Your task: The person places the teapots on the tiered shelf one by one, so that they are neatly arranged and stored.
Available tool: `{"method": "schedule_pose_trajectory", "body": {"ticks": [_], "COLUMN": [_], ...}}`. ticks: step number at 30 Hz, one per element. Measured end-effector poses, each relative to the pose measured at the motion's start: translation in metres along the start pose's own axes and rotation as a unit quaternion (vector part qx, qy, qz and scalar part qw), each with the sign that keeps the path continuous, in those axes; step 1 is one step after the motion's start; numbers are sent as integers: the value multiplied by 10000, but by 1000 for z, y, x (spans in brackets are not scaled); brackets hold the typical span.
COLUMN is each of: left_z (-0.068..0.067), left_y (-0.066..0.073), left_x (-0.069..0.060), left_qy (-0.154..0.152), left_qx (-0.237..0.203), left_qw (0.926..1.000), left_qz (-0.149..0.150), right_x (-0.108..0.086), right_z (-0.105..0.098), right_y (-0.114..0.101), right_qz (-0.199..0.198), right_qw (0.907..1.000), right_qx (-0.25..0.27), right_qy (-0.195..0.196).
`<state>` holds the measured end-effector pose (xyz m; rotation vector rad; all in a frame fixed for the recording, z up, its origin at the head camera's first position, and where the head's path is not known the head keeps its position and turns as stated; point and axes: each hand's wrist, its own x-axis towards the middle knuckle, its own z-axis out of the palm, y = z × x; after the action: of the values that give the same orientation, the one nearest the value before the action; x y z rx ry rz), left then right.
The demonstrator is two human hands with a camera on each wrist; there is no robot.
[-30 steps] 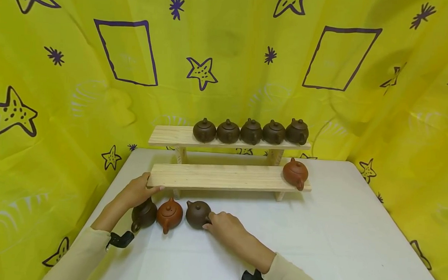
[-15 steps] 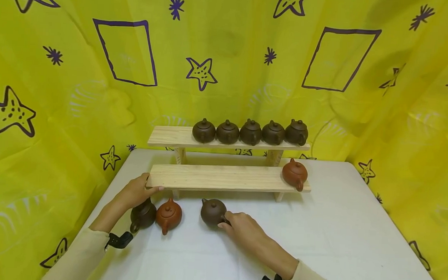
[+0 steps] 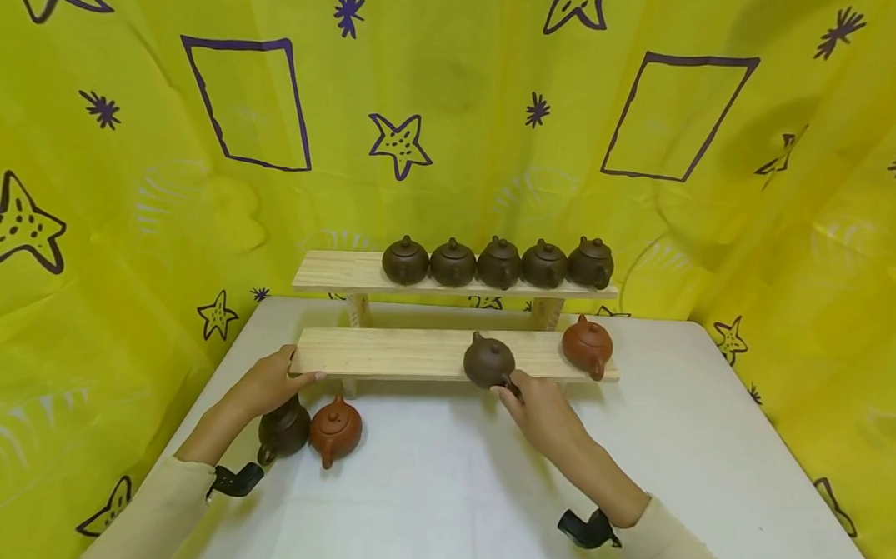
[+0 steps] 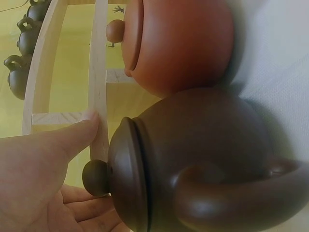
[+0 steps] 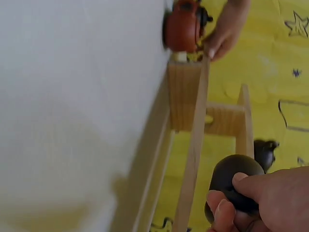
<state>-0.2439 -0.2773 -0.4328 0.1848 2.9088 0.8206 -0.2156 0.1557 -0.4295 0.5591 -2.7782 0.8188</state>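
My right hand (image 3: 551, 413) pinches the handle of a dark brown teapot (image 3: 489, 362), which appears in front of or over the lower wooden shelf (image 3: 392, 352); the right wrist view shows thumb and fingers on this dark teapot (image 5: 227, 176). At the shelf's left end, my left hand (image 3: 265, 382) grips the board, thumb (image 4: 84, 130) against its edge. Below that hand stands another dark teapot (image 3: 285, 428), beside a red-orange teapot (image 3: 335, 429) on the table. A second red-orange teapot (image 3: 587, 348) sits at the lower shelf's right end.
Several dark teapots (image 3: 499, 263) stand in a row on the upper shelf (image 3: 339, 268), from its middle to its right end. A yellow patterned curtain (image 3: 451, 205) surrounds the white table (image 3: 680, 456) at the back and sides.
My right hand has carried the dark teapot right and up, from beside the red-orange one on the table to the lower shelf. The left hand has stayed at the shelf end.
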Motion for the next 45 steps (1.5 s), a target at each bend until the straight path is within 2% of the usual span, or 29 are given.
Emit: {"method": "schedule_pose_trajectory", "body": {"ticks": [7, 19, 31, 41, 45], "left_z": [-1, 0, 0, -1, -1], "left_y": [-1, 0, 0, 1, 1], "left_x": [-1, 1, 1, 1, 0], "left_qy": [11, 23, -3, 0, -7], "left_qx": [43, 18, -20, 28, 34], "left_qw": [10000, 10000, 10000, 10000, 10000], "left_qz": [10, 34, 21, 25, -8], "right_x": [20, 25, 25, 26, 27], "right_z": [-16, -19, -20, -18, -18], "right_y": [25, 42, 44, 45, 46], "right_qz": [556, 549, 824, 727, 918], "right_qw": [9968, 9932, 9912, 9912, 9908], "right_qx": [-354, -612, -770, -845, -811], "right_qy": [460, 825, 688, 713, 572]}}
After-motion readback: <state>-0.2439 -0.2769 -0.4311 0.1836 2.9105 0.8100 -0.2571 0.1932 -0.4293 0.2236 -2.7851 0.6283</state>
